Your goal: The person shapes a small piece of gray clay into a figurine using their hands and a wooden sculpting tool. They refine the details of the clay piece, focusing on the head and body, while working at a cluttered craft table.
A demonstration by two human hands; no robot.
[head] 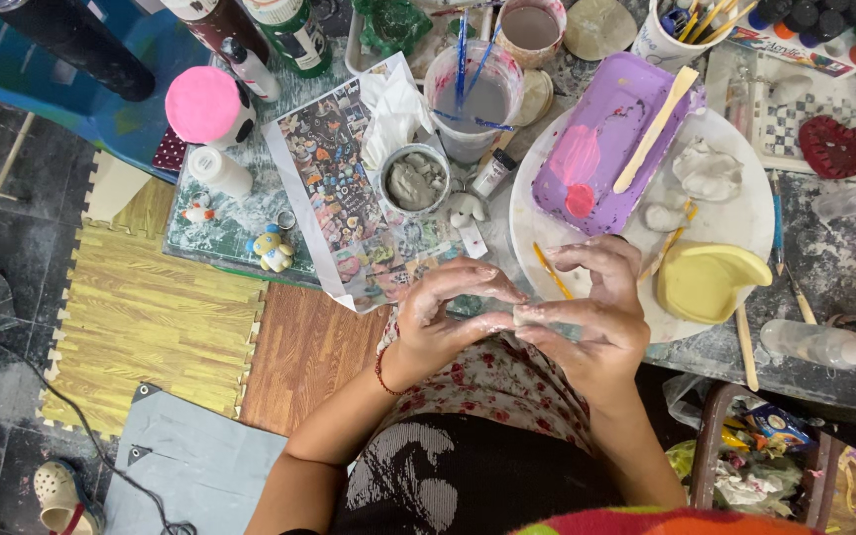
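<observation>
My left hand [448, 312] and my right hand [591, 312] meet in front of my body, at the near edge of the table. Their fingertips pinch a small pale lump of clay [525, 314] between them. Both hands are smeared with white clay. A red cord bracelet [381, 372] circles my left wrist. Just beyond the hands lies a round white board [745, 213] carrying a purple tray [601, 139] with pink paint, a wooden stick [656, 129], white clay pieces [705, 168] and a yellow mould [705, 280].
A small tub of grey clay [414, 180], a cup of murky water with brushes [475, 99], a printed picture sheet [344, 188], a pink-topped jar [205, 104], small figurines [271, 248] and bottles [829, 344] crowd the table. Foam floor mats [141, 317] and a sandal [61, 495] lie at left.
</observation>
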